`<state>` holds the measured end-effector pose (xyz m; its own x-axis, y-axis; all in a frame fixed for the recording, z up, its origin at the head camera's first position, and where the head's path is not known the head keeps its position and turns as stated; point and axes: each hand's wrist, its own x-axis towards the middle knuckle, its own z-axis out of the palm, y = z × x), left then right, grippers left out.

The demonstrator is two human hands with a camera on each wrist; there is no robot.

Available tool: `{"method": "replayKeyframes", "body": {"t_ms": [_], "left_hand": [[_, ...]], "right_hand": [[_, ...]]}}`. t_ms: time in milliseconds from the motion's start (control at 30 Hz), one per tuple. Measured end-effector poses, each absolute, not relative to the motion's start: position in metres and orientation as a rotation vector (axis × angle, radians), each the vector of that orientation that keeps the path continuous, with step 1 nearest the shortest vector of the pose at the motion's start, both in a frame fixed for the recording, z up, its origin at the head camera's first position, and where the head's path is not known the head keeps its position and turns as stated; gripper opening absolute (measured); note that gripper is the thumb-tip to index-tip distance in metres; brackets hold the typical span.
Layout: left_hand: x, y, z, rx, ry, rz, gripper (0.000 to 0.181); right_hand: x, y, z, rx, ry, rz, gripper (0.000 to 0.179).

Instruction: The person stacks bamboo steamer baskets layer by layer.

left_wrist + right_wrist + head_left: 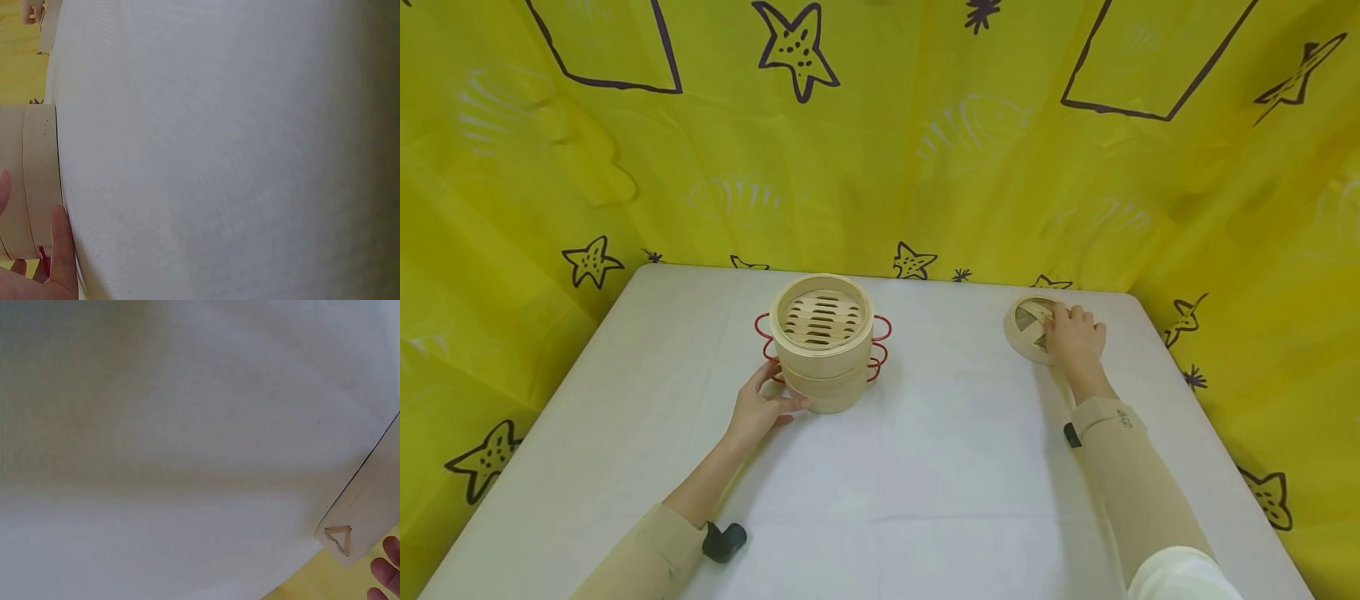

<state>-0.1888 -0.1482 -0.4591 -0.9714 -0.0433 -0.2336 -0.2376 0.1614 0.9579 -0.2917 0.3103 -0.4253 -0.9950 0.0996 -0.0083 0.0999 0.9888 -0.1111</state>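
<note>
A stack of round bamboo steamer baskets (pixel 823 367) with red loop handles stands left of the middle; the slatted floor of its top tier shows. My left hand (pixel 763 406) holds the stack low on its left side, its fingers spread around the wall. In the left wrist view the steamer wall (pixel 39 156) rises beside the thumb and fingers (pixel 61 247). Farther right, a bamboo steamer lid (pixel 1024 333) with a woven top sits on the table. My right hand (pixel 1075 337) grips it from above. Only fingertips (pixel 384 572) show beside the lid's rim (pixel 369 494) in the right wrist view.
White cloth covers the table (pixel 940 458). Yellow curtains (pixel 880 150) with dark starfish drawings hang behind the table's back edge and along both sides. A dark strap piece (pixel 725 543) sits at the left sleeve.
</note>
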Motion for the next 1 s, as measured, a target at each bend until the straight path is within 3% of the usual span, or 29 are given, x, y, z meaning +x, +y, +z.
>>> {"method": "replayKeyframes", "body": {"t_ms": [1000], "left_hand": [[-0.1897,-0.1497,-0.4617,-0.262,2.276,1.919,0.080]], "right_hand": [[-0.2988,0.3153,-0.4288,0.125,3.094,-0.061,0.032]]}}
